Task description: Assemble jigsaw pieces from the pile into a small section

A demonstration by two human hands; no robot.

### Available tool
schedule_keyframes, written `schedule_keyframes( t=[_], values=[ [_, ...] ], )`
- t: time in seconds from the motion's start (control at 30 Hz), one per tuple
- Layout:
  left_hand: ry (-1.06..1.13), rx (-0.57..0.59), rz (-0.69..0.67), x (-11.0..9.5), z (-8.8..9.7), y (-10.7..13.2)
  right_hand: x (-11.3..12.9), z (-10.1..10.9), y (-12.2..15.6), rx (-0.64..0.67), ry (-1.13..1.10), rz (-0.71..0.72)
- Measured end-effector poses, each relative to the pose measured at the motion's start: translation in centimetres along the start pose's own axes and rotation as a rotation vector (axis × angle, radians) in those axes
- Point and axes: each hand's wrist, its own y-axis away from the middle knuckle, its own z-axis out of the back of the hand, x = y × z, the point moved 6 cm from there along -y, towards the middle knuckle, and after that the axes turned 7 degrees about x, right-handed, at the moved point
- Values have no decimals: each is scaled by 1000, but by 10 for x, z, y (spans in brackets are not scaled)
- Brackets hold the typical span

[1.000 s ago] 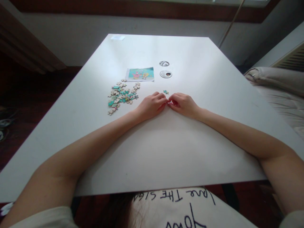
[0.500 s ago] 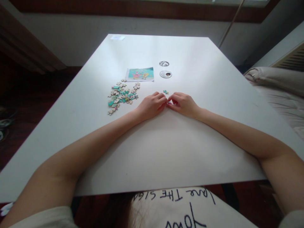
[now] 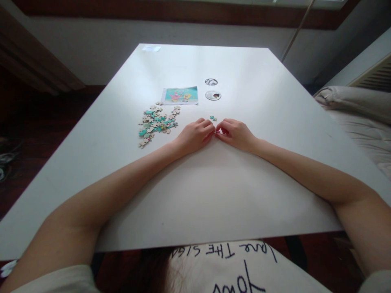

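My left hand [image 3: 199, 133] and my right hand [image 3: 234, 132] meet at the middle of the white table. Both are closed in a pinch on small pinkish puzzle pieces [image 3: 217, 132], mostly hidden by the fingers. Just beyond the fingertips lies a small teal and yellow puzzle piece cluster [image 3: 213, 118]. To the left of my left hand spreads a loose pile of puzzle pieces [image 3: 157, 124], some teal side up, others showing their plain backs. Behind the pile lies a picture sheet [image 3: 181, 96] with a pink and a yellow cartoon figure on teal.
Two round items with dark rims, one lower disc [image 3: 213, 95] and one upper disc [image 3: 211, 81], lie beyond my hands. A pale flat item [image 3: 151, 49] is at the table's far left corner. The white table [image 3: 214, 195] reaches to my body; a cushioned seat [image 3: 354, 110] stands right.
Almost nothing differs. The pinkish puzzle pieces between my fingertips have shifted very slightly; both hands stay in place.
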Motion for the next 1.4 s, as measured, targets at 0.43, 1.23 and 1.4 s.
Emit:
schedule_keyframes(
  t=[0.43, 1.23, 1.4],
  values=[
    [-15, 16, 16, -1, 1, -1, 0, -1, 0, 9, 29, 22],
    [17, 29, 25, 0, 0, -1, 0, -1, 0, 14, 23, 21],
    [18, 20, 20, -1, 1, -1, 0, -1, -1, 23, 23, 13]
  ],
)
